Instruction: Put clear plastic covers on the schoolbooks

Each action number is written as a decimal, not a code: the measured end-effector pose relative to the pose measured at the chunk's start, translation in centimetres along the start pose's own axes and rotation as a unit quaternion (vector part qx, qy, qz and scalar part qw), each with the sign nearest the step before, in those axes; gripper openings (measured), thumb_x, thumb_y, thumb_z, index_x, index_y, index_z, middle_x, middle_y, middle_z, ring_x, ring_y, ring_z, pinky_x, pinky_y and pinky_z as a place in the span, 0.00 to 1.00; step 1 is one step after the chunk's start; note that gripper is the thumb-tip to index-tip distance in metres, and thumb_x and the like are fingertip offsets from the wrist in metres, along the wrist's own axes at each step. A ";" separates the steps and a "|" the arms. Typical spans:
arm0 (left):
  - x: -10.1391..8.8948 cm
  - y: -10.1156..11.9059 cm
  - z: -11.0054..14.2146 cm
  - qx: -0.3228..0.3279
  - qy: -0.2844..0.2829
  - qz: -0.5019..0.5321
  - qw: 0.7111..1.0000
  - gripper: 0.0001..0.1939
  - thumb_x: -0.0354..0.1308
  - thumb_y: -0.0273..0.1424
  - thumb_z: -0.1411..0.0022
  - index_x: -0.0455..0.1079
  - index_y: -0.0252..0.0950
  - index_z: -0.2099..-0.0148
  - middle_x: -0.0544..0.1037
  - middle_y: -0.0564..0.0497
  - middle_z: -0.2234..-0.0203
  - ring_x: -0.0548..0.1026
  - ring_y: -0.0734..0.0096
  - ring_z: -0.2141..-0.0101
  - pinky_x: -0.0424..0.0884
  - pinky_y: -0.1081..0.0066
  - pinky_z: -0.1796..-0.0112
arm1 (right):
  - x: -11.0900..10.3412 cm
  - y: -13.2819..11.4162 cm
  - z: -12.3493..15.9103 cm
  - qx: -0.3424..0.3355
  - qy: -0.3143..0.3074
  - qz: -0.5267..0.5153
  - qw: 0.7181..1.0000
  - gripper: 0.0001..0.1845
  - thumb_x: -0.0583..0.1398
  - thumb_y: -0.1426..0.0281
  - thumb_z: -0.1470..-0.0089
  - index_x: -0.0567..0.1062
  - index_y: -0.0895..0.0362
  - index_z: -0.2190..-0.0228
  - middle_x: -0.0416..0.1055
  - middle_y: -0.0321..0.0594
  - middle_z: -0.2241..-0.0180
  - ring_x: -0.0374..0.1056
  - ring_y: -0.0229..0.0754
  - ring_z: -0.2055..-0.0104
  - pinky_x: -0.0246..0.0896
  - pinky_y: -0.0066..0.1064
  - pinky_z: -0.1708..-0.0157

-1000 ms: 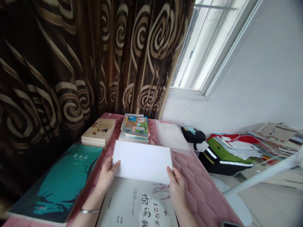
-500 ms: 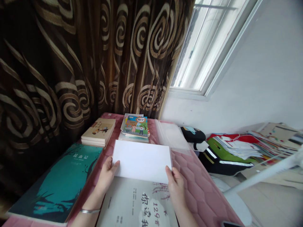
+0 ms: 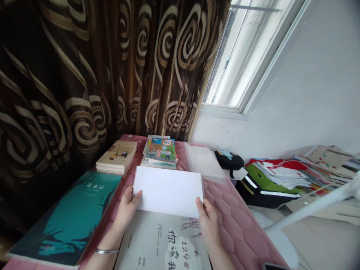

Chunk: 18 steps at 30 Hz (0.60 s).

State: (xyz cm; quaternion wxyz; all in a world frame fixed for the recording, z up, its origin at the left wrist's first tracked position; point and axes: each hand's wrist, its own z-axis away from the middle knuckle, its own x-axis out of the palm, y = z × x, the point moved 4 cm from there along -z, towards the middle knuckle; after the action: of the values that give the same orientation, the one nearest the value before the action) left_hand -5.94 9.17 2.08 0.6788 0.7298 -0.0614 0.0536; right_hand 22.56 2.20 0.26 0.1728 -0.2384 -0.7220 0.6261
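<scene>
One white sheet [image 3: 168, 191], gripped at both sides: left hand [image 3: 128, 206] pinches its left edge, right hand [image 3: 208, 219] its right, thumbs on top. Position: at far end of grey book [image 3: 153, 240]; contact between them cannot be told. Grey cover reads "129首" and "你读我", smaller print illegible. Teal book [image 3: 78, 213], left: "昆虫记". Textbook [image 3: 161, 150], beyond sheet: "数学". Tan booklets [image 3: 116, 155], stacked: title unreadable.

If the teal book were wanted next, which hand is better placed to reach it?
Probably the left hand: it grips the left edge of the white sheet, nearer the teal book. The right hand holds the opposite edge, farther away.
</scene>
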 end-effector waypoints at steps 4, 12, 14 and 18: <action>0.0 0.2 0.0 0.002 0.002 -0.010 1.000 0.23 0.65 0.48 0.51 0.67 0.37 0.62 0.79 0.48 0.68 0.76 0.65 0.68 0.71 0.69 0.65 | -0.1 -0.1 0.1 0.003 0.009 -0.010 1.000 0.26 0.61 0.46 0.53 0.60 0.54 0.79 0.57 0.30 0.80 0.53 0.36 0.76 0.52 0.26 0.77; 0.2 0.2 0.0 -0.008 0.004 0.009 1.000 0.24 0.65 0.50 0.54 0.68 0.37 0.62 0.79 0.49 0.68 0.76 0.64 0.67 0.70 0.68 0.63 | -0.1 -0.2 0.1 -0.009 -0.016 0.006 1.000 0.24 0.61 0.47 0.52 0.64 0.54 0.77 0.62 0.32 0.78 0.58 0.39 0.74 0.56 0.27 0.75; 0.0 0.0 -0.1 0.004 0.004 -0.003 1.000 0.23 0.64 0.49 0.52 0.68 0.37 0.62 0.78 0.50 0.69 0.75 0.65 0.68 0.69 0.68 0.64 | -0.1 0.0 0.0 -0.027 -0.009 0.039 0.999 0.25 0.61 0.46 0.53 0.63 0.54 0.78 0.61 0.31 0.79 0.57 0.38 0.75 0.54 0.27 0.75; -0.7 -0.1 -0.2 0.014 0.042 -0.054 0.998 0.21 0.63 0.49 0.50 0.70 0.37 0.63 0.79 0.49 0.67 0.75 0.61 0.63 0.68 0.68 0.60 | -0.1 0.4 -0.3 -0.044 -0.003 0.076 0.996 0.25 0.59 0.45 0.51 0.65 0.54 0.77 0.62 0.32 0.80 0.57 0.39 0.75 0.55 0.28 0.75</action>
State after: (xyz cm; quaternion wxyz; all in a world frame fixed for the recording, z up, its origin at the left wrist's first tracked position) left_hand -6.62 9.43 1.92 0.6723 0.7387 0.0075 0.0481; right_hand 22.84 2.39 -0.06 0.1123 -0.2982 -0.7294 0.6053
